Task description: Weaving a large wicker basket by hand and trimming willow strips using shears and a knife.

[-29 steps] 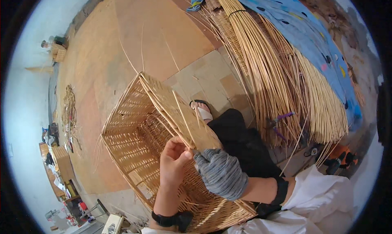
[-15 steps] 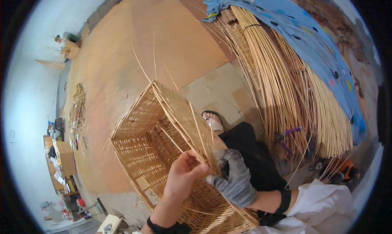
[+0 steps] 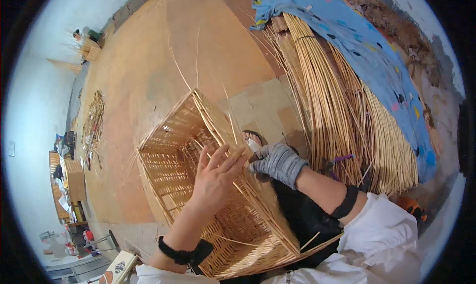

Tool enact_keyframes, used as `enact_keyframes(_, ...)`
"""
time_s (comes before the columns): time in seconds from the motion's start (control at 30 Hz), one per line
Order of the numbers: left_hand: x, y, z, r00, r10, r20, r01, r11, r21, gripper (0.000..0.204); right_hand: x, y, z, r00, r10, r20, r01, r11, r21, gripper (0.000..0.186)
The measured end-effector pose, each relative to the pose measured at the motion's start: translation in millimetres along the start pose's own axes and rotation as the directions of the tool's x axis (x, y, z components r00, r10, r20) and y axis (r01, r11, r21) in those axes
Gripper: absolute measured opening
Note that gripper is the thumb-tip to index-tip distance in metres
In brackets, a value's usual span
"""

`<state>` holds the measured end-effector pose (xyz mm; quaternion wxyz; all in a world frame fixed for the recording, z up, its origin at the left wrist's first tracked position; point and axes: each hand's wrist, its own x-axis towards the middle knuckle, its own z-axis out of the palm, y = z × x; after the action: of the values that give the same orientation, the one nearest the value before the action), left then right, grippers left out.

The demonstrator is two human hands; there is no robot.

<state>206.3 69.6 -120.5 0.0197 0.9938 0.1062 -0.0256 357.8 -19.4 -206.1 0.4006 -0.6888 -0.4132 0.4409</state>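
A rectangular wicker basket (image 3: 166, 170) lies tilted before me, its open side showing the woven inside. My left hand (image 3: 214, 182) is bare. It reaches over the near right rim, fingers stretched out and apart, with the fingertips close to my other hand. My right hand (image 3: 280, 164), in a grey knit glove, is curled closed against the outer side of that same rim. What its fingers pinch is hidden. Thin wicker rods stick up from the basket's far corner, and a loose rod (image 3: 320, 244) juts out near its lower right corner.
At the right, long bundles of wicker rods (image 3: 322, 95) lie partly under a blue patterned cloth (image 3: 342, 26). Purple-handled cutters (image 3: 342, 159) rest by the bundles. My sandalled foot (image 3: 254, 140) is beside the basket. A heap of scraps (image 3: 92, 120) lies on the floor at left.
Both hands have moved up along the rim, away from me. The left hand has gone from a pinch to spread fingers. The view has shifted slightly.
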Motion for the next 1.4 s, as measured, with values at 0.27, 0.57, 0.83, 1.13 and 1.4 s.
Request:
enact_keyframes(0.27,-75.2,96.7,9.5,0.833,-0.412,0.369,0.482,0.215,-0.849,0.036,-1.9,-12.3,5.5,0.99,0.139,-0.033,-0.142,0.922,-0.36,0.02)
enact_keyframes(0.57,-74.7,138.6,24.6,0.911,-0.36,0.2,0.319,0.31,-0.895,0.058,-4.1,-23.5,10.5,0.975,-0.003,-0.22,-0.028,0.99,-0.137,0.019)
enact_keyframes(0.83,-78.7,47.9,17.0,0.954,-0.121,0.274,0.259,0.796,-0.547,0.037,-29.0,-29.2,26.8,0.946,-0.213,-0.244,0.172,0.969,-0.176,0.027)
enact_keyframes(1.13,7.3,-72.8,18.4,0.948,0.001,-0.317,-0.068,0.978,-0.197,0.04,-35.6,-38.3,29.5,0.93,-0.367,-0.014,0.316,0.818,-0.48,0.057)
enact_keyframes(1.4,11.4,-77.5,22.9,0.926,0.121,-0.358,-0.175,0.977,-0.123,0.025,-20.8,-42.1,9.3,0.954,-0.238,0.182,0.295,0.854,-0.43,0.055)
